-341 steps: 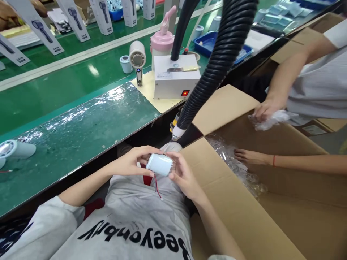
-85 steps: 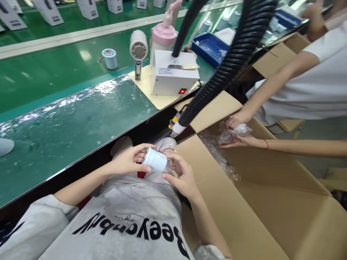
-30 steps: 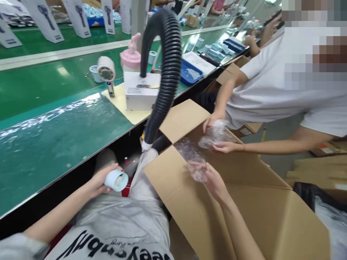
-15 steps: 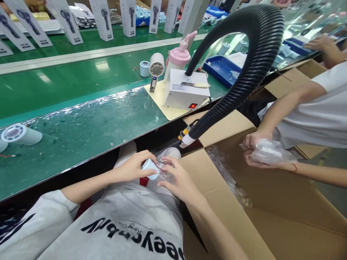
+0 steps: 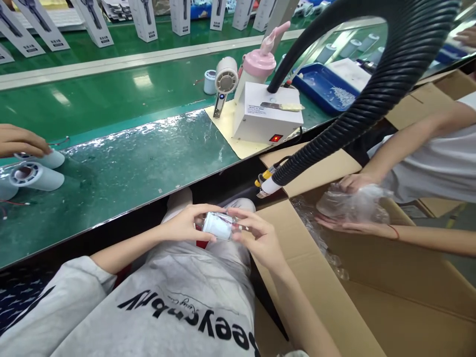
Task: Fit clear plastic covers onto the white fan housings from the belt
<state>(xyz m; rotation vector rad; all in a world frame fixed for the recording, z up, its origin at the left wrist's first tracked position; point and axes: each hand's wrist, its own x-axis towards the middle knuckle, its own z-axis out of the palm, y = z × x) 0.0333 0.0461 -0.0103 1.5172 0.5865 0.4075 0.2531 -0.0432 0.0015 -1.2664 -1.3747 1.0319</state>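
A: What's at far L?
B: Upper L, row of printed boxes (image 5: 143,21) standing on the table (image 5: 148,171). Mid-L edge, another person's hand (image 5: 23,140) on one of the lt-blue cyls there; a nearer cyl (image 5: 42,177) lies tilted w/ its ring-shaped end showing.
A: And ctr?
B: Left hand (image 5: 187,223), low ctr, above the lap. Its grip is curled snugly round the L end of the light-blue cyl (image 5: 218,226), fingers over the top, thumb at the near side.
A: So the cyl's where exactly?
B: Btwn both hands, lying roughly sideways, w/ clear plastic at its R end. Past it, upper ctr, a handheld fan (image 5: 226,82) stands on a yellow sheet.
A: R side?
B: Right hand (image 5: 260,234): grip part-closed on the cyl's R end, fingers above, thumb below; red wire by the fingertips. Behind, a white unit (image 5: 267,119) w/ lit red switch; blk ribbed hose (image 5: 334,129) arcs from it down to a nozzle nr the knee. Lower R, open carton (image 5: 316,277). Far R, co-worker's hands hold crumpled clear plastic (image 5: 353,206) over it.
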